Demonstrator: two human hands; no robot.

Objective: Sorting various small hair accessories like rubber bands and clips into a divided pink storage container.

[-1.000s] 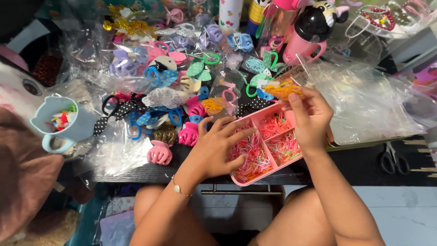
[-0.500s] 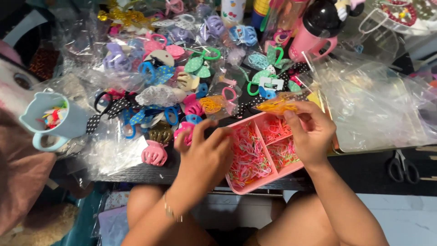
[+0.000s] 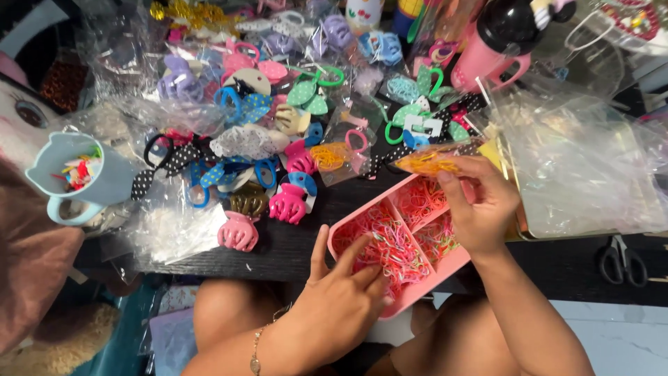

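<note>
Head view, the only one: black table (image 3: 292, 251) buried in clear plastic bags and hair accessories, with the person seated at its near edge, knees under it. I see a pink plastic divided tray (image 3: 456, 261) at that edge, slightly overhanging, its compartments full of tiny pink and orange elastic bands. My left hand (image 3: 341, 299) rests on the tray's near-left corner, fingers (image 3: 351, 254) spread loosely over the bands, pressing down rather than gripping anything. My right hand (image 3: 480, 205) sits above the tray's far compartments, its fingers pinched narrow on a small clear bag of orange elastic bands (image 3: 428, 163), held just over the far rim.

Nearby: pink claw hair clip (image 3: 238, 232) left of the tray, pale blue mug (image 3: 69, 174) at far left, black-handled scissors (image 3: 616, 259) at right, pink bottle with black lid (image 3: 490, 49) at back.

Judgement: sorting bands into the tray, mid-step, bag in hand. Next move likely calls for steadying the tray and tipping the bag over one compartment without spilling across the dividers.
</note>
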